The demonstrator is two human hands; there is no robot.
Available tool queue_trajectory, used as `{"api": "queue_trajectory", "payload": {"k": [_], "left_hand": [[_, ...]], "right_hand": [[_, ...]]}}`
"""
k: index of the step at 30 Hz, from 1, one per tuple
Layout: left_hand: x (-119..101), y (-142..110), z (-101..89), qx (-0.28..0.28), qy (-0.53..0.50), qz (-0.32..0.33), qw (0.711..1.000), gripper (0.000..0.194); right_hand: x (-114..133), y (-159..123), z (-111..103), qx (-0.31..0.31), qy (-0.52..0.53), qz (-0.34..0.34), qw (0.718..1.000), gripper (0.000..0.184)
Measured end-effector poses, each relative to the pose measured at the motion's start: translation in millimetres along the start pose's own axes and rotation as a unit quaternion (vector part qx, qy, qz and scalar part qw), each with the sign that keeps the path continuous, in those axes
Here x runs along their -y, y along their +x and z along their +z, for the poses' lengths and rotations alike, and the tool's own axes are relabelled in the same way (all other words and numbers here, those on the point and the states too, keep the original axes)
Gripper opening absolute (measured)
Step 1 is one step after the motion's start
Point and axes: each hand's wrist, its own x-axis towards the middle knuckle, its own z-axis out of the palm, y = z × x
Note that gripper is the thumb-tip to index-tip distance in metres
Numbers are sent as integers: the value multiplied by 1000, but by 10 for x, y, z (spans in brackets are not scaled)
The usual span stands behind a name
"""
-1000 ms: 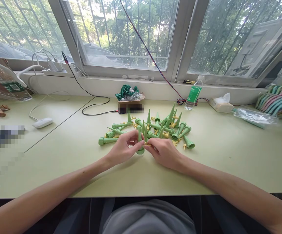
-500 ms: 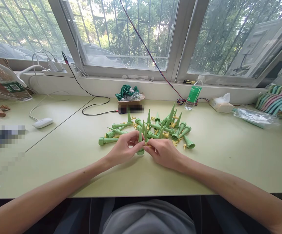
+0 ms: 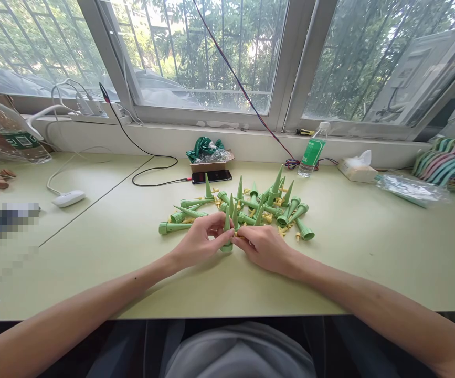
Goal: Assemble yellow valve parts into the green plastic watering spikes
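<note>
My left hand (image 3: 200, 242) is closed around a green plastic watering spike (image 3: 227, 224), which stands with its point up and its wide ribbed cap end low. My right hand (image 3: 265, 245) meets it from the right, its thumb and forefinger pinched on a small yellow plastic nozzle (image 3: 237, 234) against the spike's side. Much of the nozzle is hidden by the fingers. Just beyond both hands lies a loose heap of more green spikes (image 3: 305, 230), some upright and some on their sides. Small yellow nozzles (image 3: 298, 236) are scattered among them.
Behind the heap are a phone (image 3: 211, 177) on a cable and a small cardboard box (image 3: 207, 166) with green wrapping. A water bottle (image 3: 313, 152) and tissue box (image 3: 358, 169) stand farther right. At left lies a white mouse (image 3: 69, 199). Hangers (image 3: 443, 160) fill the right edge.
The spike in my left hand has dipped very slightly; both hands keep their hold. Another person's hand at the far right edge has gone out of view.
</note>
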Motion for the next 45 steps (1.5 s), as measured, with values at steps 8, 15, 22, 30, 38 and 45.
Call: {"api": "queue_trajectory", "payload": {"k": [8,15,22,30,38,45], "left_hand": [[-36,0,-5,2,5,-2,1000,18],[-44,1,-6,8,12,-2,1000,18],[-64,5,-9,9,16,-4,1000,19],[-48,0,1,2,8,5,1000,19],[-41,13,5,-36,-24,10,999,21],[-9,-2,-9,-48,-15,24,998,21]], "right_hand": [[4,8,-9,11,-4,7,1000,31],[-1,3,1,14,-15,6,1000,32],[-5,-1,-1,19,-18,5,1000,33],[4,2,-15,16,18,17,1000,26],[17,0,-31,-21,109,20,994,8],[7,7,-40,-19,107,0,994,12]]}}
